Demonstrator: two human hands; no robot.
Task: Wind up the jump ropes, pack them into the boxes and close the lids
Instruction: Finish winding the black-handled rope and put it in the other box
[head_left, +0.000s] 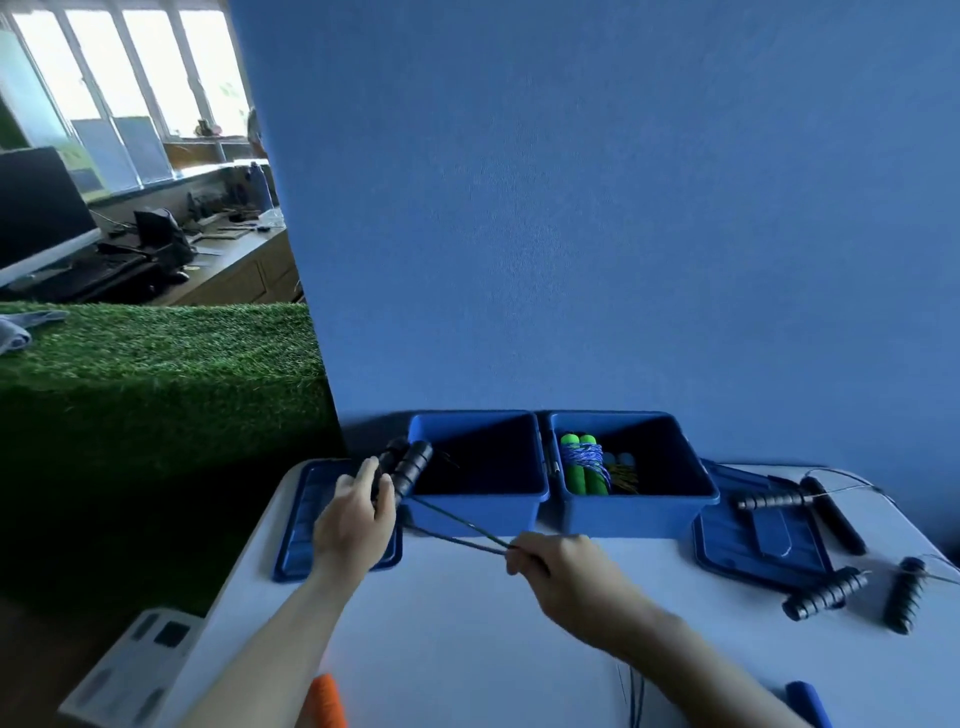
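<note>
My left hand (357, 519) grips two black jump-rope handles (410, 467) held together, just left of the left blue box (475, 496). Their thin dark cord (457, 530) runs taut down to my right hand (566, 566), which pinches it in front of the boxes. The left box looks empty. In the right blue box (636, 506) lies a wound rope with green handles (584, 467) and another bundle beside it. One blue lid (296, 545) lies under my left hand. A second blue lid (753, 540) lies right of the boxes.
Several black ribbed handles (823, 595) with thin cords lie on the white table (467, 649) at the right, partly on the second lid. An orange handle (326, 701) and a blue handle (808, 701) show at the bottom edge. A blue wall stands behind; artificial grass lies left.
</note>
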